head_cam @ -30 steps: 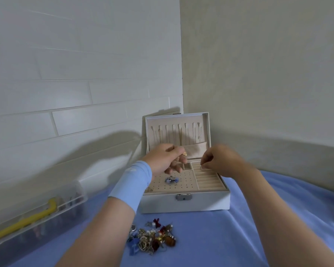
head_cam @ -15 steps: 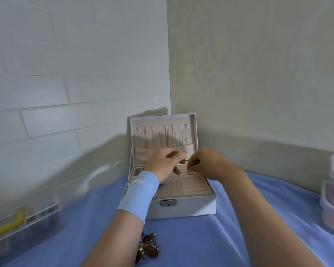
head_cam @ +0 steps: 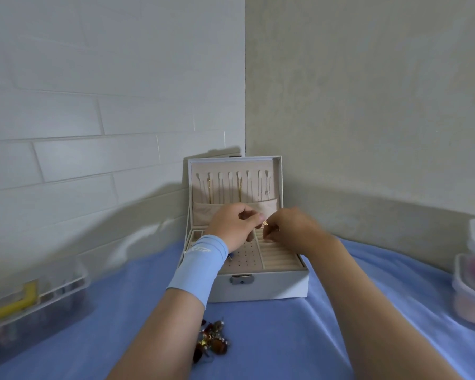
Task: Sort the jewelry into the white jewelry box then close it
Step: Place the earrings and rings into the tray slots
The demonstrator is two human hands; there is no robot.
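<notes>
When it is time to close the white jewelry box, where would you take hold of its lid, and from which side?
Probably the free top edge of the lid, pinched from above near its middle. The lid stands upright at the back of the white jewelry box, lining and hung necklaces facing forward, so drawing that edge forward and down should swing it shut.

A light blue cuff (head_cam: 199,267) of smooth cloth is worn on the left wrist. It is like a short tube, from just behind the left hand (head_cam: 232,227) to the lower forearm. It has a small white logo (head_cam: 202,250) near the hand. The right hand (head_cam: 291,229) and its arm are bare.
</notes>
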